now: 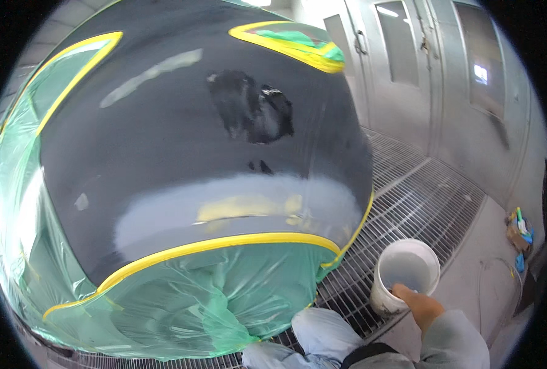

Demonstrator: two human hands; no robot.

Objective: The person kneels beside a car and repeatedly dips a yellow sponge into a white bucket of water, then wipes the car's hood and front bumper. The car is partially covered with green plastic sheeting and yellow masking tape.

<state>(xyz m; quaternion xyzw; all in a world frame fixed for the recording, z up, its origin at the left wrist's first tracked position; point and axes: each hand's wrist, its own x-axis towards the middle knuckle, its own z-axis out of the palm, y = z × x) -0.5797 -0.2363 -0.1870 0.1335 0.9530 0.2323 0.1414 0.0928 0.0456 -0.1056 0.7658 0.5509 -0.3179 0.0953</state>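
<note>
My right hand (409, 296) reaches over the rim of a white plastic bucket (380, 291) and down into it. Cloudy liquid (407, 267) shows inside. The fingers are partly hidden, so what they hold cannot be told. My left hand is out of view. Before me stands a car's dark rear side panel (162, 147), with a wet black patch (268, 115) high on it. Lower down is a sanded grey area (153, 217) with a yellowish filler patch (236, 208). Yellow masking tape (218, 243) edges the wheel arch, and green masking film (172, 300) covers the wheel.
Metal floor grating (407, 193) runs beside the car and under the bucket. Metal doors with windows (398, 55) stand behind it. Far right, a small heap of supplies (520, 233) lies near a thin hose (481, 286). My bent knees (324, 330) are close to the wheel.
</note>
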